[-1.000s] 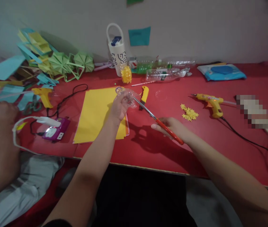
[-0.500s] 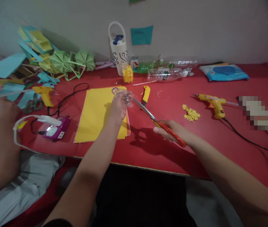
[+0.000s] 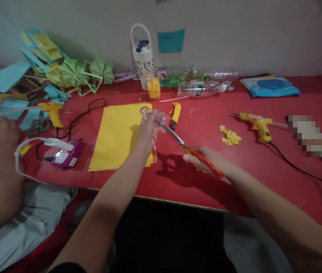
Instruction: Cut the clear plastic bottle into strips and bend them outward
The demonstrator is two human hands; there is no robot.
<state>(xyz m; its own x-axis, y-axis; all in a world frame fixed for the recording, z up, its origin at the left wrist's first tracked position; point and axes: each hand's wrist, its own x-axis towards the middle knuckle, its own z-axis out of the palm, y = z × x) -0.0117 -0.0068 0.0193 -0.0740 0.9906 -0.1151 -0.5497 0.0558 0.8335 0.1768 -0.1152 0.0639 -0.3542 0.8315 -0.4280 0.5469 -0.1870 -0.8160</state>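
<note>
My left hand (image 3: 149, 131) grips a piece of clear plastic bottle (image 3: 162, 116), raised over the right edge of a stack of yellow paper (image 3: 115, 138). A purplish ring shows at the piece's left end. In my right hand (image 3: 203, 159) are scissors (image 3: 203, 161) with red handles, pointing up and left. Their blade tips meet the clear plastic close to my left fingers; whether the blades are fully closed there is hard to see. A yellow utility knife (image 3: 175, 115) lies on the table just beyond the plastic.
On the red table (image 3: 195, 189) lie yellow stars (image 3: 230, 136), a glue gun (image 3: 254, 125), a wipes pack (image 3: 270, 87) and clear bottles (image 3: 197, 89). At left, a co-worker's hand (image 3: 2, 132) is near another glue gun (image 3: 51, 112) and a purple power socket (image 3: 68, 153).
My left hand and the clear plastic have shifted slightly right, toward the scissors. The blades now overlap the plastic more. My right hand has barely moved.
</note>
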